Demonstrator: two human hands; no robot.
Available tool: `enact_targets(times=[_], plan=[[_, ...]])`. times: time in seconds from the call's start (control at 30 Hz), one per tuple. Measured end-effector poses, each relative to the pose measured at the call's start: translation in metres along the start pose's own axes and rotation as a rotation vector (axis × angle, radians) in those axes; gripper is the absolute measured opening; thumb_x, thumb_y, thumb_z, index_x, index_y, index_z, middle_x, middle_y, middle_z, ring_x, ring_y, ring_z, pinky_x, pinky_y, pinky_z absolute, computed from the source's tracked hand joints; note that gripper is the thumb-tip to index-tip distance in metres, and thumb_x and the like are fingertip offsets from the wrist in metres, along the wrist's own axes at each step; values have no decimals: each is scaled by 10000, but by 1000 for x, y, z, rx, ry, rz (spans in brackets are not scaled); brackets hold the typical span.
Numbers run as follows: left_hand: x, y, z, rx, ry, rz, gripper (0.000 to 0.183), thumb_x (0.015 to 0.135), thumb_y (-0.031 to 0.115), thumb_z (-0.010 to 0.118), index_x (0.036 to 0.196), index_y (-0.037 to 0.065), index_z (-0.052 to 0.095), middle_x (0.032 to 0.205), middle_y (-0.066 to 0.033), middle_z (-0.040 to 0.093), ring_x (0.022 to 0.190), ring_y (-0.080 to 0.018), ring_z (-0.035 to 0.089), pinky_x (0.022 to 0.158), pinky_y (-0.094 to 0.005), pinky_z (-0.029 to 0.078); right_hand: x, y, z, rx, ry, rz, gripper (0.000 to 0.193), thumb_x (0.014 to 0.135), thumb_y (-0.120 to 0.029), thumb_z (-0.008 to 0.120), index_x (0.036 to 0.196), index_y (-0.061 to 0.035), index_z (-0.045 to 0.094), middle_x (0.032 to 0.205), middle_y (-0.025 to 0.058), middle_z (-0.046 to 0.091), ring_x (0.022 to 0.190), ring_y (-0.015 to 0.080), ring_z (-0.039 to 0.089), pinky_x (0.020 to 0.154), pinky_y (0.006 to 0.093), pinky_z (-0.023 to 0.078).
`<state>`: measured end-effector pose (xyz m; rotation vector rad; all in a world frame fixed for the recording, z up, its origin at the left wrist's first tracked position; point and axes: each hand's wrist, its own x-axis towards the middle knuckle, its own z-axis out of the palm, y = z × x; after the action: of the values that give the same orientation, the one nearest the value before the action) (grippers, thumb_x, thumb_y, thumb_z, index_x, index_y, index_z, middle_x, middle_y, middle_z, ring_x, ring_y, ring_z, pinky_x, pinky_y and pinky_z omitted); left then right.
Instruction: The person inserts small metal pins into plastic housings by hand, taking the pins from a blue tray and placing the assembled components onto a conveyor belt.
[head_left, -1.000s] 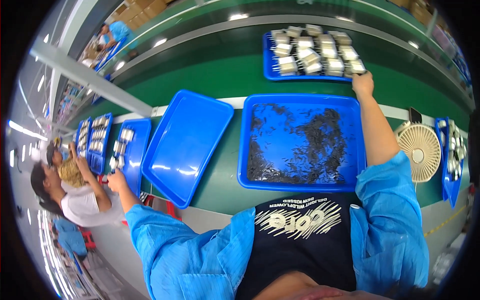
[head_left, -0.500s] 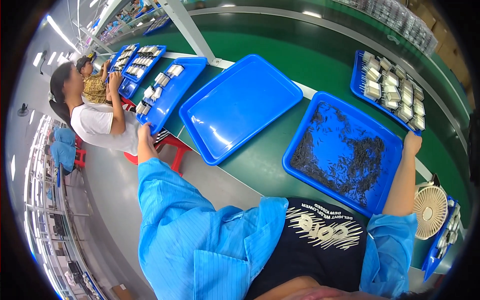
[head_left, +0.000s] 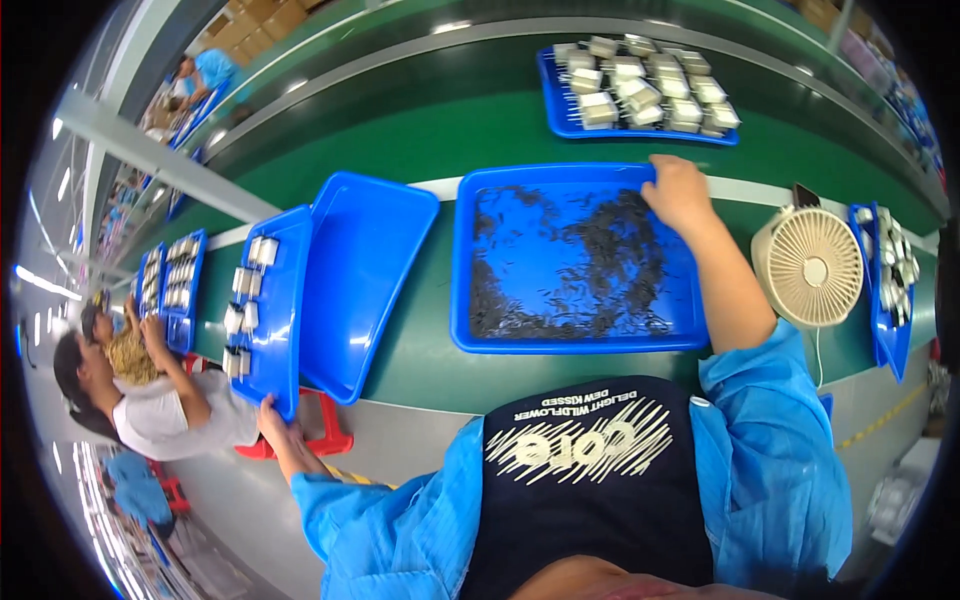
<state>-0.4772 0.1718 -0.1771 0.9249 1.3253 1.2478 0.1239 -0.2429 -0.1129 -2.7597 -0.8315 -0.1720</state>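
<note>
My left hand (head_left: 272, 416) is closed on the near corner of a blue tray (head_left: 278, 345) carrying several white blocks (head_left: 240, 318), with dark parts beside some. My right hand (head_left: 680, 195) is over the far right rim of another blue tray (head_left: 580, 345), thumb and fingers apart. Whether it touches that rim I cannot tell. Many small, thin black pieces (head_left: 625, 260) lie scattered and heaped in this tray. Between the two stands an empty blue tray (head_left: 370, 270), its left side partly covered by the tray in my left hand.
A blue tray (head_left: 650, 134) of white blocks with pins lies on the green belt (head_left: 420, 120) beyond. At right are a beige fan (head_left: 810, 268) and another loaded tray (head_left: 893, 345). A person in a white shirt (head_left: 165, 415) sits at left near a red stool (head_left: 325, 430).
My view has turned right. The tray in my left hand now overlaps the empty tray in view. My right hand has come away from the far tray's corner to the black-piece tray.
</note>
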Motion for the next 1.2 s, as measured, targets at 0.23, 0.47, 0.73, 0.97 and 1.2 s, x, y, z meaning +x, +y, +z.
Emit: enact_targets(times=[0.23, 0.47, 0.73, 0.97, 1.2], plan=[[-109, -4, 63, 17, -108, 59, 167, 821, 86, 567, 943, -27, 586, 898, -102, 616, 817, -210, 609, 730, -323, 507, -41, 0, 11, -91, 67, -161, 605, 742, -222, 712, 1282, -45, 502, 1370, 183, 431, 1291, 330, 391, 1047, 542, 296], [-137, -3, 101, 225, -237, 79, 269, 881, 133, 536, 1067, -59, 561, 928, -104, 627, 769, -194, 608, 699, -295, 497, -85, -14, -4, 43, 21, -483, 549, 743, -157, 718, 1244, -43, 524, 1369, 182, 427, 1297, 335, 380, 1052, 530, 297], [-120, -42, 112, 934, -117, 632, 668, 763, 161, 709, 1273, -118, 381, 1092, -291, 580, 992, -390, 599, 867, -414, 480, -113, -4, 8, 146, -93, -547, 617, 753, -237, 729, 1289, -45, 492, 1409, 185, 379, 1327, 345, 336, 1081, 520, 260], [-170, -40, 111, 990, -236, 560, 730, 763, 150, 669, 1349, -64, 289, 1176, -305, 507, 1076, -430, 543, 907, -430, 458, -111, 8, 10, 199, -141, -581, 618, 759, -239, 722, 1299, -56, 482, 1429, 163, 365, 1341, 327, 321, 1090, 514, 251], [-210, 38, 152, 1462, -166, 1200, 620, 752, 282, 701, 1253, -20, 494, 1199, -258, 499, 1043, -382, 556, 896, -413, 470, -108, 4, 15, 183, -108, -566, 614, 758, -241, 719, 1290, -42, 485, 1420, 155, 383, 1340, 319, 325, 1100, 495, 246]])
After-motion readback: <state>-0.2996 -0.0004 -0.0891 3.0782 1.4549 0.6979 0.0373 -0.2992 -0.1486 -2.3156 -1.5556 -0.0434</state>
